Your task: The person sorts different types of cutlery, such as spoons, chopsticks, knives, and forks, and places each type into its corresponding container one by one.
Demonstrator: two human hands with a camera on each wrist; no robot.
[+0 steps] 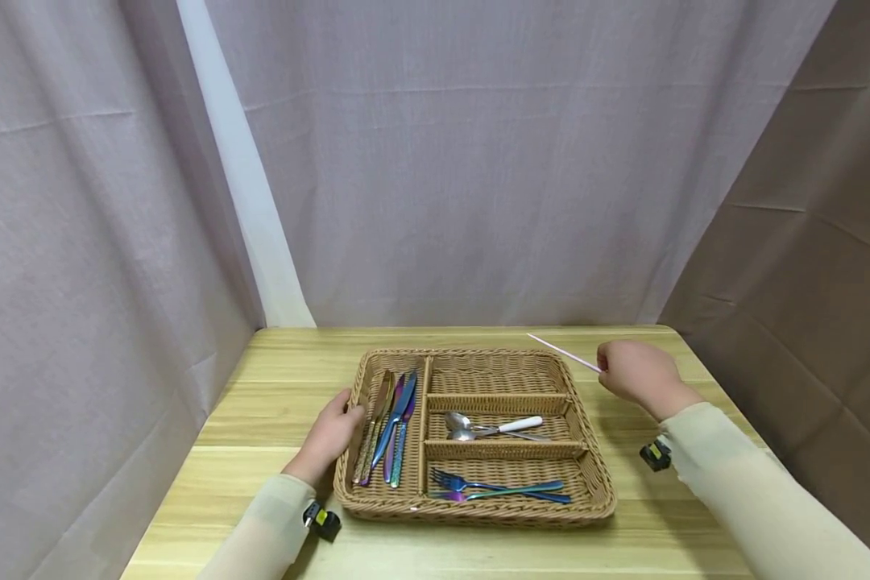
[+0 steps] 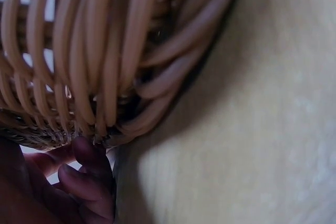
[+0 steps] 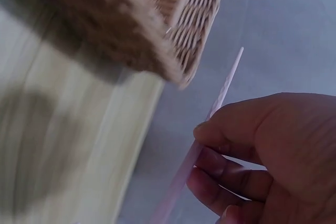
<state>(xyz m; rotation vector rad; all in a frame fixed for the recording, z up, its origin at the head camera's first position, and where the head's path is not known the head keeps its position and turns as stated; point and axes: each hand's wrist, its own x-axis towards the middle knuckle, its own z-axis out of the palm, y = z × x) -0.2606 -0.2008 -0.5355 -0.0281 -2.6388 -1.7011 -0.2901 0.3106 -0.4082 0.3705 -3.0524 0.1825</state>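
Note:
My right hand pinches a slim pink chopstick between thumb and fingers, beyond the right side of a wicker cutlery basket. In the right wrist view the chopstick slants upward, its thin tip past the fingertips. At the basket's left side my left hand grips the rim, thumb on top; in the left wrist view its curled fingers lie against the woven wall. Several knives fill the left compartment. Spoons, one white-handled, lie in the middle right compartment, and forks in the front one.
The back right compartment shows bare wicker. Under the basket is a light wooden table. Grey curtains hang behind and to the left, and a brown cloth hangs at the right.

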